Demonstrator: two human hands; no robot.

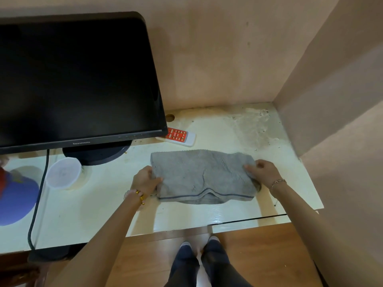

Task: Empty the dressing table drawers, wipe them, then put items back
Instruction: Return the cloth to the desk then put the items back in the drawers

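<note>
Grey towel (203,175) lies folded flat on the cream tabletop (103,204), right of the monitor (78,79) and just in front of a red-faced remote (178,136). Left hand (145,180) grips its left end, thumb on top; right hand (262,171) pinches the right end, fingers curled onto the cloth. Looks like prepping the wipe cloth, so the task is probably at an early stage. To do it well: square the fold so the striped hem sits outside and a clean, thick pad faces down, and keep both ends tensioned so it doesn't bunch in the middle, where it humps now. Keep it off the dusty patch (252,125) in the back right corner before it goes near a drawer. No drawers visible; a dark seam (248,219) along the front edge could be a drawer top or just a panel joint, can't tell. Underside of the towel is hidden, wet or dry unknown. Lidded plastic tub (63,172) contents unreadable; blue-and-red thing (16,195) at far left is cut off, unidentifiable.
</note>
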